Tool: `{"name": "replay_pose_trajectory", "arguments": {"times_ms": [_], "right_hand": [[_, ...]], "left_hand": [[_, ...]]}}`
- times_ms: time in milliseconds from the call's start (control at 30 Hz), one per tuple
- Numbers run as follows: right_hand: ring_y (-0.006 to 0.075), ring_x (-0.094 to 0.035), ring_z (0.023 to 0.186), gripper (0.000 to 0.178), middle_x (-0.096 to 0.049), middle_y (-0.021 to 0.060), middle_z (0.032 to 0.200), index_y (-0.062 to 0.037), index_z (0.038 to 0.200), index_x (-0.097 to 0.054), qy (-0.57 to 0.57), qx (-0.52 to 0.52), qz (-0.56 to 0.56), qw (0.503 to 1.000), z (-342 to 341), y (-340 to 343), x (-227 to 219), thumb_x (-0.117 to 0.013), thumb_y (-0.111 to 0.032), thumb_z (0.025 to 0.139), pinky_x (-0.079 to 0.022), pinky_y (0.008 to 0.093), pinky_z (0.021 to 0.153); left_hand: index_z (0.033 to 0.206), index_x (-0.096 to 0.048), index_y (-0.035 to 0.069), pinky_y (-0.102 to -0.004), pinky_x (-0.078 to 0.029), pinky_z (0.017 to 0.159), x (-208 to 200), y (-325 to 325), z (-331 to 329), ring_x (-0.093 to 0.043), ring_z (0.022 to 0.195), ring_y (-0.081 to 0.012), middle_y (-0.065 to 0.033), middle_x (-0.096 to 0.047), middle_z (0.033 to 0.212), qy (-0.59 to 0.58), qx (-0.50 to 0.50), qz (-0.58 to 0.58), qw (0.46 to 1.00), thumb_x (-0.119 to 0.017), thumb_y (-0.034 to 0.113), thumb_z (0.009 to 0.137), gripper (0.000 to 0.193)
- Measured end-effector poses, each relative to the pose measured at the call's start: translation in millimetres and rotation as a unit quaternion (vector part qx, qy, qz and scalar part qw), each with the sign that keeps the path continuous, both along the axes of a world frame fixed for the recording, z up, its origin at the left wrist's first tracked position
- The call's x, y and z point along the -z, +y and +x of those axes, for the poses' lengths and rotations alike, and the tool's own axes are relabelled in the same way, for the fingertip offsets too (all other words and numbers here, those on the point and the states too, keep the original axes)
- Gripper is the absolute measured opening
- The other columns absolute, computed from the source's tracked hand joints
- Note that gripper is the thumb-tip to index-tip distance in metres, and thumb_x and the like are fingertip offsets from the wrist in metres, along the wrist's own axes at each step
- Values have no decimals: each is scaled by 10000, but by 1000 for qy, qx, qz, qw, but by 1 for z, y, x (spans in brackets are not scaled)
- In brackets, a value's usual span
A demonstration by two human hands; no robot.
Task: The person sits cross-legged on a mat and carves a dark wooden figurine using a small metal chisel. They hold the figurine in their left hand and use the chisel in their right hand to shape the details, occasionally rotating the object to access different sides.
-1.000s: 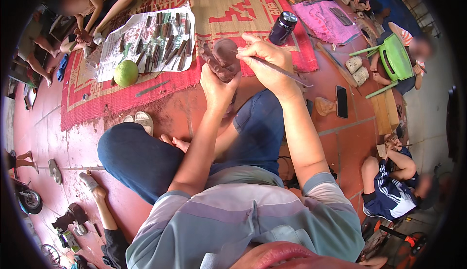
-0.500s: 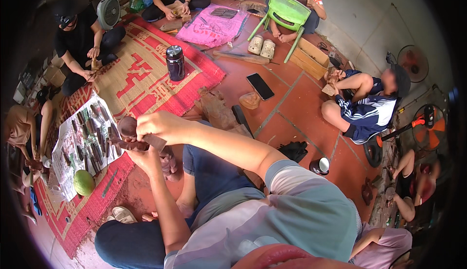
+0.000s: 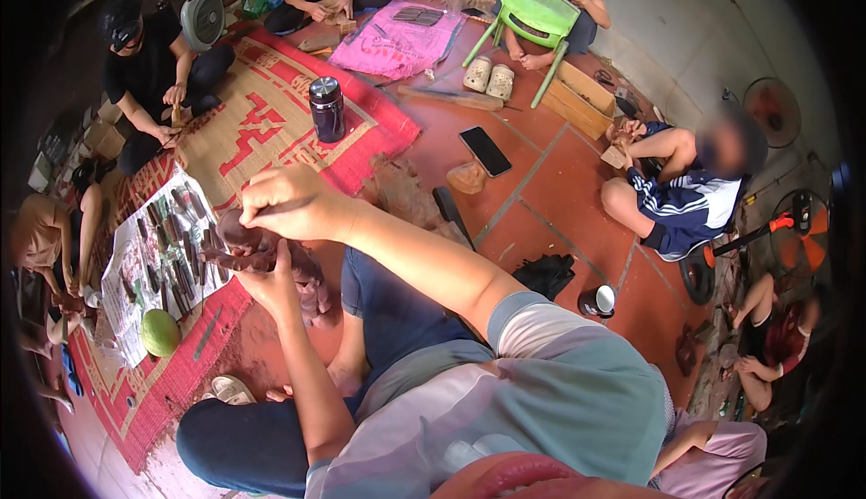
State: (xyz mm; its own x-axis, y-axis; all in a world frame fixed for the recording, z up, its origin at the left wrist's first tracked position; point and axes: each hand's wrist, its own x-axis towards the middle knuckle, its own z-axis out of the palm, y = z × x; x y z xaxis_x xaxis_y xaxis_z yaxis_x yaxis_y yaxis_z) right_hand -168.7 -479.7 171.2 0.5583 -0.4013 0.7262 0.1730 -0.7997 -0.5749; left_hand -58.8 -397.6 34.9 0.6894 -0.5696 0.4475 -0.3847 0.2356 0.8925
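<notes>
Your left hand [image 3: 271,278] cups the dark wooden carving [image 3: 242,244] from below, above the near-left mat; your right hand [image 3: 293,203] pinches a thin tool [image 3: 281,207]. It looks stiff, moderately heavy; grip its thick body.

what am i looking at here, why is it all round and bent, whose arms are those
This is one picture from a wide fisheye camera worn on a person's head, looking down, so straight edges bend toward the rim. The two bare arms are the wearer's own. The left hand holds a brown carved piece from below; the right hand holds a thin tool against it. The person sits on a red tiled floor. Beside them are a mat, a sheet with tools, a green fruit, a dark flask and a phone. Other people sit around.
</notes>
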Motion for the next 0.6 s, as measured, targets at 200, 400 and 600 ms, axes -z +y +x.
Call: {"name": "replay_pose_trajectory", "arguments": {"times_ms": [200,400,600], "right_hand": [[266,-640,700,62,-627,73,716,-70,767,-646,101,-37,-39,993,-6,-6,29,-694,-86,732,-489,349,599],[264,-644,708,80,-636,67,752,-77,778,-641,37,-21,-35,998,-9,0,26,-703,-67,729,-495,342,594],[281,-646,695,33,-643,96,720,-45,715,-630,56,-31,8,998,-8,-1,7,-649,-30,692,-488,370,617]], "left_hand": [[1275,-388,-28,-350,-447,951,2,-1,-6,-542,1087,-233,-149,-502,1223,34,23,3,999,-797,99,731,693],[1287,-382,-32,-356,-438,960,2,1,-4,-518,1116,-234,-150,-484,1220,38,12,-18,999,-800,108,730,709],[1274,-391,-38,-353,-445,946,-5,3,-6,-530,1097,-235,-152,-497,1213,19,3,19,1000,-803,117,728,701]]}}
